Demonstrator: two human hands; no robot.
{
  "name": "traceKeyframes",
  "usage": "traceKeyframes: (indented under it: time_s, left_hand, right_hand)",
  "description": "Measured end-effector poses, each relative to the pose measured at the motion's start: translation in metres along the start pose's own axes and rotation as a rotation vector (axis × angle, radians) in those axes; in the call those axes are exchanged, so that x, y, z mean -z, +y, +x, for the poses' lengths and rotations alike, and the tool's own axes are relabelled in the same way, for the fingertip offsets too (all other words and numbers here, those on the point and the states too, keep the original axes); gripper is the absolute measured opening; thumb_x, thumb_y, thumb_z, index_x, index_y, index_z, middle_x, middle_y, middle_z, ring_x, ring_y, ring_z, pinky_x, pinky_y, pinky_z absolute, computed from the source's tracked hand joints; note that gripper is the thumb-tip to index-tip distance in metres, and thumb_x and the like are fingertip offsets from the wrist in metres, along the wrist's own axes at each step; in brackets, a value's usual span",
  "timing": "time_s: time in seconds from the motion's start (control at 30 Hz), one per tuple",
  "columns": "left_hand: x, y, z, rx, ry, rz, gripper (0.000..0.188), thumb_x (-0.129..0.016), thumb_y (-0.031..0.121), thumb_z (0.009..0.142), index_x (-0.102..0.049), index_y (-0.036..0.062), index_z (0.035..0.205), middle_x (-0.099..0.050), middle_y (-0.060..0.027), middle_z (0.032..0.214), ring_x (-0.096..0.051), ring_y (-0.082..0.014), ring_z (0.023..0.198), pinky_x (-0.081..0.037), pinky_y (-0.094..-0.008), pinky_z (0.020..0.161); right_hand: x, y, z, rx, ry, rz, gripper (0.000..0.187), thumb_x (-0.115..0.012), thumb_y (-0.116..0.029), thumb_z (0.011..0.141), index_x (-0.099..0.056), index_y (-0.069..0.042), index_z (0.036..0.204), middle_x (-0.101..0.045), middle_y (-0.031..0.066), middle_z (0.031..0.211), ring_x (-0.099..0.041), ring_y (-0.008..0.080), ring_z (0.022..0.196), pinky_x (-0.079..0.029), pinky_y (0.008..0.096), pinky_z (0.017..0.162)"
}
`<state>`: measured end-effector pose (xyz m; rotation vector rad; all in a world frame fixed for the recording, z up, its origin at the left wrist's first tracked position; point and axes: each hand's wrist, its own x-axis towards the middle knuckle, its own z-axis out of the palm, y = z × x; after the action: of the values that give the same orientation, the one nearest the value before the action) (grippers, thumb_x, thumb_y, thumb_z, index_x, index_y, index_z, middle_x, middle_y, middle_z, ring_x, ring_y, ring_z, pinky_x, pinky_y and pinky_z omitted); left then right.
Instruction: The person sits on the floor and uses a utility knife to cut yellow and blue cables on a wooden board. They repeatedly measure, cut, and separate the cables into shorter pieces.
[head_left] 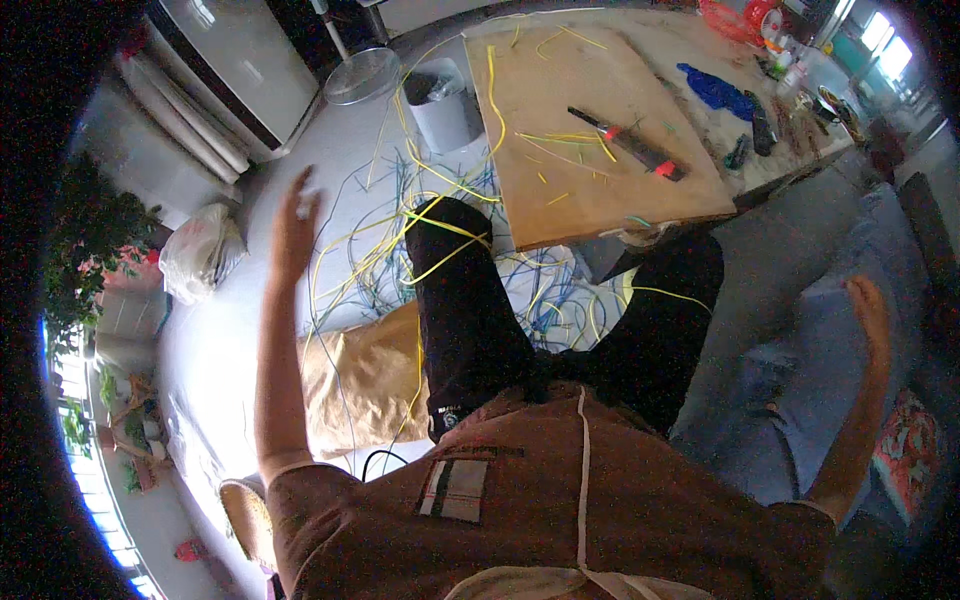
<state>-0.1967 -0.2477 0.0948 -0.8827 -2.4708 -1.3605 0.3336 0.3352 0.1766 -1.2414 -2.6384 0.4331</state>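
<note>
My left hand (298, 220) is raised over the floor at the left, its fingers apart and holding nothing. At the far right, my right hand (868, 303) is held out above blue-grey cloth (845, 345), with loose fingers and nothing visible in them. Yellow wires (450, 230) lie across my black trouser leg (455, 290). Below them, a tangle of blue and yellow wires (375, 265) spreads over the floor. Ahead, a brown board (570, 90) carries a long dark tool with red parts (640, 152) and several short yellow wire pieces (560, 137).
A whitish bin (445, 120) stands left of the board. Behind it is a round clear lid-like thing (362, 77). A white plastic bag (203, 252) and a brown sack (360, 380) sit on the floor. Blue cloth (715, 92) and small dark tools (762, 125) lie right of the board.
</note>
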Motion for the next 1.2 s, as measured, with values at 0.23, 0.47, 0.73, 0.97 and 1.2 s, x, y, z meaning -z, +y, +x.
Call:
traceKeyframes:
  time_s: [0.23,0.47,0.73,0.97,1.2]
  left_hand:
    - [-0.189,0.087,0.029,0.064,-0.307,-0.397,0.075,-0.058,0.044,0.076,-0.028,-0.0058,0.125,-0.046,-0.0238,0.117,-0.05,-0.0283,0.104,-0.04,-0.0359,0.085]
    - [-0.223,0.149,0.038,0.31,-0.545,-0.637,0.033,-0.053,0.025,0.083,-0.047,-0.0016,0.102,-0.058,-0.0076,0.071,-0.052,-0.0101,0.061,-0.043,-0.0224,0.058]
    - [-0.208,0.197,-0.027,0.313,-0.7,-1.089,0.026,-0.042,0.024,0.09,-0.051,0.0006,0.098,-0.058,-0.0056,0.074,-0.053,-0.0113,0.065,-0.044,-0.0231,0.06]
    - [-0.162,0.22,-0.051,-0.142,-0.529,-0.553,0.031,-0.043,0.021,0.089,-0.04,0.0004,0.112,-0.058,-0.0095,0.079,-0.056,-0.0138,0.071,-0.045,-0.0245,0.062]
    - [-0.107,0.151,-0.039,0.094,-0.833,-0.803,0.015,-0.046,0.014,0.087,-0.057,0.0029,0.087,-0.055,-0.0015,0.076,-0.05,-0.0099,0.062,-0.042,-0.0229,0.057]
  right_hand:
    - [0.017,0.065,-0.021,-0.074,-0.211,0.067,0.034,-0.049,-0.035,0.084,-0.057,-0.004,0.096,-0.054,0.0008,0.074,-0.048,0.0129,0.06,-0.04,0.0267,0.059]
    - [0.032,0.078,-0.103,-0.251,-0.329,-0.08,0.038,-0.055,-0.038,0.08,-0.057,-0.008,0.102,-0.058,0.0054,0.09,-0.054,0.0195,0.076,-0.041,0.0344,0.075]
    - [-0.085,-0.155,-0.049,0.28,-0.351,0.179,0.049,-0.063,-0.027,0.073,-0.049,-0.006,0.115,-0.052,0.0157,0.111,-0.049,0.0297,0.104,-0.04,0.0351,0.087]
    - [-0.156,-0.3,-0.048,0.463,-0.797,0.803,0.019,-0.048,-0.021,0.087,-0.051,-0.003,0.094,-0.053,0.002,0.064,-0.047,0.0082,0.053,-0.039,0.0238,0.049]
    - [-0.126,-0.275,-0.04,0.403,-0.719,0.849,0.018,-0.047,-0.018,0.087,-0.054,-0.002,0.084,-0.041,-0.0032,0.054,-0.038,0.0042,0.047,-0.03,0.0208,0.042]
